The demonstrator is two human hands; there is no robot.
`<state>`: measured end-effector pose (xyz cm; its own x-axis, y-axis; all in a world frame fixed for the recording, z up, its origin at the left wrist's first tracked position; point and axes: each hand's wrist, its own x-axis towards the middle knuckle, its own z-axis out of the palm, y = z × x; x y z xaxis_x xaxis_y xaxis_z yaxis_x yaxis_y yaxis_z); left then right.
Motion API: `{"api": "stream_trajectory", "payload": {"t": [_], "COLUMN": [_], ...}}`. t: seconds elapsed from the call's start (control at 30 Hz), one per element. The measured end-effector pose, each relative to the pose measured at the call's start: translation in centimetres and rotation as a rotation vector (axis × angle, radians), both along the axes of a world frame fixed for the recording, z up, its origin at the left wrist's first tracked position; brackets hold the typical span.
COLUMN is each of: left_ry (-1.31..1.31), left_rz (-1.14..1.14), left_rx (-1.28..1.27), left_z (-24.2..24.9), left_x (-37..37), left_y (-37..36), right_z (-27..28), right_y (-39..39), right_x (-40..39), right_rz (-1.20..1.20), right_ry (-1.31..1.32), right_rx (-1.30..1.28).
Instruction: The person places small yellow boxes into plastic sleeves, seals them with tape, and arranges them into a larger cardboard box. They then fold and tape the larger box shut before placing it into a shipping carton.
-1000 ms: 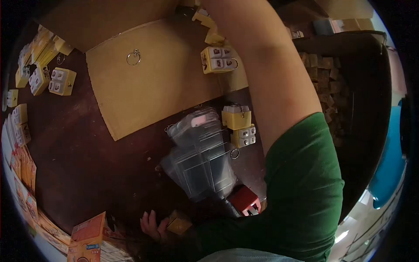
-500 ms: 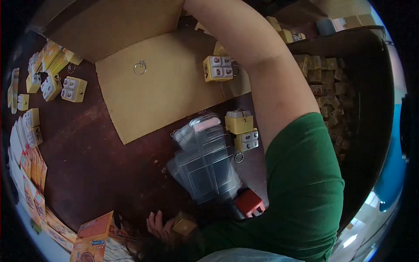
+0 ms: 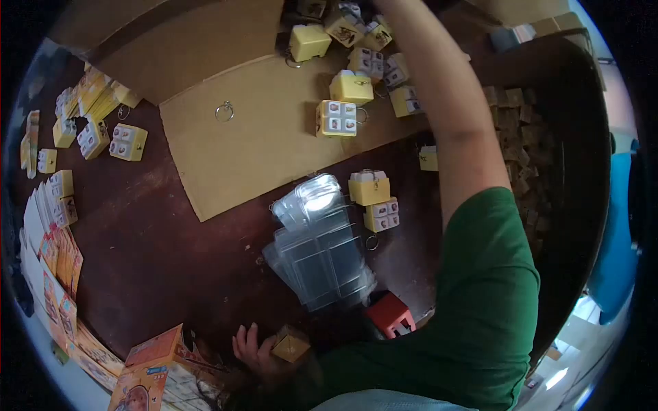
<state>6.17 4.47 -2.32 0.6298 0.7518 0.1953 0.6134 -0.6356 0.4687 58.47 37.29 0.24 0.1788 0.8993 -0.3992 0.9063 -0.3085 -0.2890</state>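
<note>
At the bottom, my left hand point(image 3: 255, 348) is around the side of a small brown cardboard box point(image 3: 291, 344), with fingertips showing at its left; the thumb is hidden. My right arm stretches up past the top edge, so the right hand is out of view. Near that forearm lie several yellow block keychains with white picture buttons, among them one keychain point(image 3: 336, 118) on the flat cardboard point(image 3: 226, 161). Two more keychains point(image 3: 370, 188) sit beside a stack of clear plastic packaging point(image 3: 319, 250).
A red object point(image 3: 391, 315) lies by my sleeve. On the right stands a large dark-sided box point(image 3: 582, 157) holding many small brown boxes. Printed orange cartons point(image 3: 147, 370), flat cards point(image 3: 62, 260) and more keychains point(image 3: 127, 142) line the left. A metal ring point(image 3: 225, 111) lies on the cardboard.
My right arm has swung to the right, uncovering several yellow keychains at the top. The view has shifted slightly. My left hand and the small box stay together.
</note>
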Motion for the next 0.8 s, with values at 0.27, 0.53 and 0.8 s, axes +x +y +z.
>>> {"api": "stream_trajectory", "payload": {"t": [0.27,0.53,0.8], "left_ry": [-0.010,-0.059,-0.067], "left_rz": [-0.030,-0.071,-0.078], "left_rx": [-0.081,-0.218,-0.174], "left_z": [1.6,3.9,2.7], "left_x": [0.6,1.9,1.3], "left_y": [0.4,0.6,0.5], "right_z": [3.4,3.9,2.9], "right_y": [-2.1,-19.5,-26.6], "right_x": [-1.3,0.0,-3.8], "right_rz": [-0.049,-0.094,-0.197], "right_ry": [0.192,0.429,-0.512], "right_rx": [-0.044,0.588,0.363]}}
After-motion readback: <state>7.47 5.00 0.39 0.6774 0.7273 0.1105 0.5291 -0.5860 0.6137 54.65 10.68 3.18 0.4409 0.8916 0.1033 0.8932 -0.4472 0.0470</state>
